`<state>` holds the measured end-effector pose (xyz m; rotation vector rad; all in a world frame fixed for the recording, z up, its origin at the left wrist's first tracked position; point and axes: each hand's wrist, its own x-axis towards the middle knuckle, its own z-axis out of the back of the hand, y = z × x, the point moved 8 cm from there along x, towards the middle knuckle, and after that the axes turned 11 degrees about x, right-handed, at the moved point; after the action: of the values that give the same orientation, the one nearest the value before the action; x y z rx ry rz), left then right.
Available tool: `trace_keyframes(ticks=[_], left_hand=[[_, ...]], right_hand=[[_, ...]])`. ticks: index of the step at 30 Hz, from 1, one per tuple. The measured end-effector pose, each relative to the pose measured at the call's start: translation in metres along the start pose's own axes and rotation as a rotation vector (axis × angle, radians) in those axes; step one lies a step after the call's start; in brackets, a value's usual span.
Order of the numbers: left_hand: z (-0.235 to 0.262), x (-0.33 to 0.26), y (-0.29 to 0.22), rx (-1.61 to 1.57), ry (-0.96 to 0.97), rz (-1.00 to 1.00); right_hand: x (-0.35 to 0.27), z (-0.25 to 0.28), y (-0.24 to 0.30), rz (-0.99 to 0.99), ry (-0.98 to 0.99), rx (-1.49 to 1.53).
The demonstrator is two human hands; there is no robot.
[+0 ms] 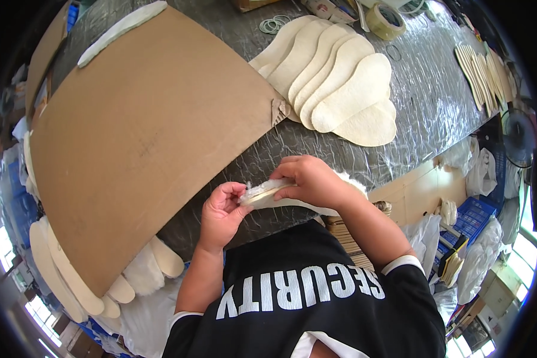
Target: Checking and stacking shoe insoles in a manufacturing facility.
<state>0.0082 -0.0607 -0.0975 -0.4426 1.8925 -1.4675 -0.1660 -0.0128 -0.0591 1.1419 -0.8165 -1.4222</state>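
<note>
Close to my body, at the table's near edge, both hands hold a fleecy insole, cream with white fluff along its edge. It may be two insoles laid together; I cannot tell. My left hand pinches its left tip between thumb and fingers. Further along, my right hand grips it from above, fingers over the far side and thumb on the near side. Its right end, with white fluff, passes partly behind my right forearm. Beyond my hands lies a fanned pile of cream insoles, fleece side not showing.
A big brown cardboard sheet covers the table's left, with a white strip-like piece on its far edge. A tape roll and rubber bands lie at the back. More insoles stand right; others lie lower left.
</note>
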Motion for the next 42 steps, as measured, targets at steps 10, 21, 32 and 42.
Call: trace_keyframes(ticks=[10,21,32,42], left_hand=[[-0.01,0.009,-0.012,0.357,0.077,-0.071],[-0.036,0.01,-0.056,0.901,0.058,-0.494],[-0.048,0.02,-0.057,0.983,0.151,-0.52],[-0.051,0.026,-0.047,0.865,0.163,-0.38]], right_hand=[[0.001,-0.012,-0.007,0.007,0.005,0.111],[-0.002,-0.03,-0.055,-0.406,0.174,0.505],[-0.003,-0.034,-0.069,-0.516,0.066,0.559],[-0.004,-0.035,-0.069,-0.466,0.006,0.56]])
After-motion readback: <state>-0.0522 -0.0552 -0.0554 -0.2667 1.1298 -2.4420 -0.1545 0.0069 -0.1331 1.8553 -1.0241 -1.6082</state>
